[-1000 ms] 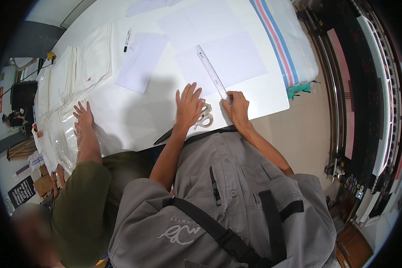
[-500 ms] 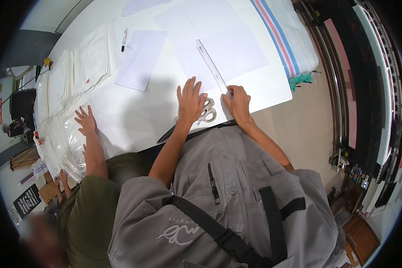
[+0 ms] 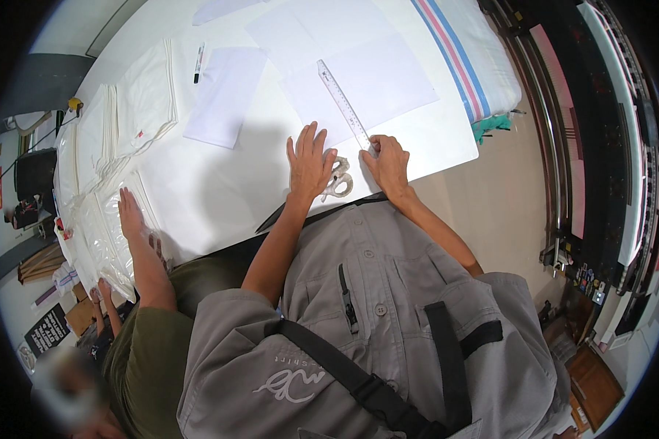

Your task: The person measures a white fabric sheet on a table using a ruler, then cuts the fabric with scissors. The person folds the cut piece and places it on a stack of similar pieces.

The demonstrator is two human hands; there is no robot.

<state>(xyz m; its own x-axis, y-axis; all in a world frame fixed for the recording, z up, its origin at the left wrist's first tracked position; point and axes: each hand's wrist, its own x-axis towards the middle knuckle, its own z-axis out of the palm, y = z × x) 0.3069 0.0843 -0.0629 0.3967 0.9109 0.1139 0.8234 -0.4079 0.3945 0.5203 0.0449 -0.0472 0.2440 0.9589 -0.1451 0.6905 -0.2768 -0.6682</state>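
Note:
My left hand (image 3: 311,162) lies flat on the white table (image 3: 249,194) with its fingers stretched out, beside the pale handles of a pair of scissors (image 3: 340,184). The blades of these are hidden. Between thumb and fingers, my right hand (image 3: 388,168) pinches the near end of a clear ruler (image 3: 342,102). The ruler slants away to the far left across a large pale sheet (image 3: 395,77). Left of it lies a smaller pale sheet (image 3: 225,96), with a black-and-white marker (image 3: 198,64) by its far left edge.
At the left, a co-worker's hand (image 3: 130,212) presses on plastic-wrapped white packs (image 3: 106,219). Stacks of folded white cloth (image 3: 145,95) lie beyond. A wrapped bundle with blue and pink stripes (image 3: 465,55) sits at the far right edge. A long machine (image 3: 600,139) stands right of the table.
The co-worker's hand at the left has shifted left and turned on the packs. My hands and the ruler stay nearly where they were; the view has shifted slightly.

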